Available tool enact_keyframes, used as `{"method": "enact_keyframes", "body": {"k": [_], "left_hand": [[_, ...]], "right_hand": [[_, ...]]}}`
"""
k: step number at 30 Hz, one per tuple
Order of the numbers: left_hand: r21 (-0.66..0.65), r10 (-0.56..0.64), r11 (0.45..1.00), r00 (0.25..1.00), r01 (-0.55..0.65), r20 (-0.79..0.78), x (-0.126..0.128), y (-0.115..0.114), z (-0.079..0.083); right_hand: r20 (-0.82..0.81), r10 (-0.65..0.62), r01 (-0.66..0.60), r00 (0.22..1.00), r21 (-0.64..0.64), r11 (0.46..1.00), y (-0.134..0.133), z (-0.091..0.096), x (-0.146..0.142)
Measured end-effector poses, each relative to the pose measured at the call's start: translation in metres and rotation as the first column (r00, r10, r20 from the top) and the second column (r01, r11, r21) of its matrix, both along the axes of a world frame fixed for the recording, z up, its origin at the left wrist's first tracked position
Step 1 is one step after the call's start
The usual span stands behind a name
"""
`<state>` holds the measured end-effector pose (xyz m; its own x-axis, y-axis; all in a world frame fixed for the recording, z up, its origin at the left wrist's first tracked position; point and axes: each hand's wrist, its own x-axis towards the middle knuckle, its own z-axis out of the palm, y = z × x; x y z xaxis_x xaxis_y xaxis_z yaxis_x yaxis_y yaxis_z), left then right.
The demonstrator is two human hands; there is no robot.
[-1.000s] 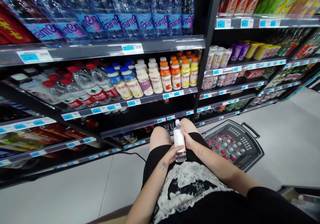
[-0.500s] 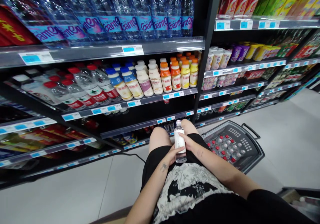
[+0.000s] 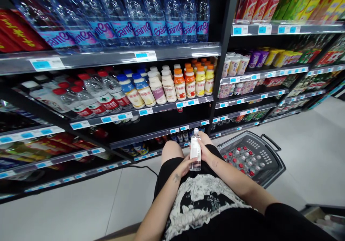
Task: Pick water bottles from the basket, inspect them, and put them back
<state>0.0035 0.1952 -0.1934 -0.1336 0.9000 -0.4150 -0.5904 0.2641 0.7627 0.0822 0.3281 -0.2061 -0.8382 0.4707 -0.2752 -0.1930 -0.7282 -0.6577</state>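
Note:
A small clear bottle [image 3: 195, 150] with a white label and white cap stands upright over my lap. My right hand [image 3: 208, 152] wraps its right side. My left hand [image 3: 184, 165] touches its lower left with the fingertips. I sit in front of black store shelves, knees toward the bottom shelf. A dark grey shopping basket [image 3: 271, 151] sits on the floor to my right, holding several small red-capped and white-capped bottles [image 3: 244, 159].
Shelves [image 3: 113, 56] carry large water bottles on top, red-capped water and milk-drink bottles [image 3: 172, 84] on the middle level, cartons and cans further right. A black cable [image 3: 142, 166] lies on the pale tiled floor. A box edge shows at bottom right.
The view has tilted slightly; the bottle sits a little higher and more upright between my hands. Both hands keep their hold.

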Motion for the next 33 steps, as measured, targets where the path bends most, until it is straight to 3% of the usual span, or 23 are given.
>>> {"method": "enact_keyframes", "body": {"k": [12, 17, 22, 25, 27, 29, 33], "left_hand": [[-0.014, -0.024, 1.0, 0.992, 0.022, -0.122, -0.01, -0.004, -0.016], [0.049, 0.073, 0.997, 0.976, -0.064, -0.207, -0.01, 0.003, -0.026], [0.161, 0.242, 0.969, 0.848, -0.187, -0.471, -0.004, 0.01, -0.028], [0.273, 0.301, 0.948, 0.729, -0.162, -0.615, 0.002, 0.006, -0.023], [0.319, 0.323, 0.937, 0.695, -0.141, -0.642, 0.003, 0.002, -0.019], [0.309, 0.334, 0.934, 0.737, -0.176, -0.588, -0.002, 0.0, -0.016], [0.17, 0.287, 0.957, 0.852, -0.235, -0.438, -0.018, 0.005, -0.019]], "right_hand": [[-0.053, 0.049, -0.052, 0.997, -0.066, 0.996, -0.007, 0.01, 0.0], [-0.045, 0.047, -0.05, 0.998, -0.065, 0.997, -0.004, 0.009, -0.002], [-0.004, -0.03, 0.03, 1.0, -0.023, 0.999, -0.01, 0.004, -0.007], [0.02, -0.053, 0.053, 0.998, 0.001, 0.999, -0.014, 0.003, -0.006], [0.023, -0.066, 0.067, 0.998, -0.002, 0.998, -0.013, 0.003, -0.005], [0.018, -0.068, 0.068, 0.998, -0.025, 0.997, -0.01, 0.004, -0.004], [-0.01, -0.037, 0.036, 0.999, -0.082, 0.996, -0.002, 0.008, 0.0]]}}
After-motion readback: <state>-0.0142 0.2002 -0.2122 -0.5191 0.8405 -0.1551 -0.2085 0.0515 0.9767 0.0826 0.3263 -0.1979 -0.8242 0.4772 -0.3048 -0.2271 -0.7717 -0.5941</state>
